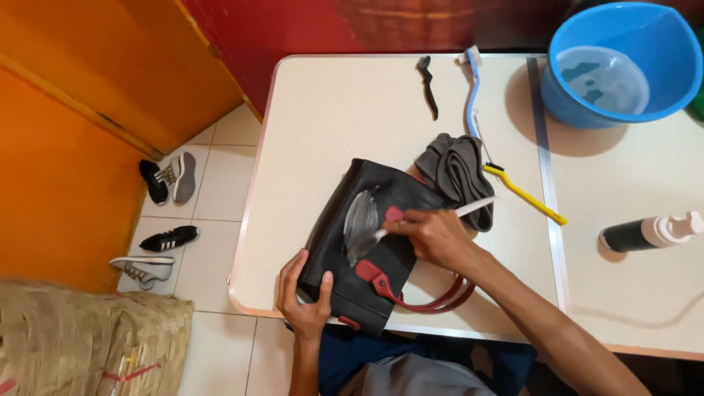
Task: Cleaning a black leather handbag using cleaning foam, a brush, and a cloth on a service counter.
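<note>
Head view: black bag (367,242) lay on counter (323,110) near its front edge. Left hand (304,297) gripped the bag's corner. Right hand (433,235) closed around white brush (469,209), bristles on foam patch (361,220).

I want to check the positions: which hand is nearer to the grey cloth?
Right. The right hand, holding a brush, is just below the grey cloth; the left hand grips the black bag's lower edge.
</note>
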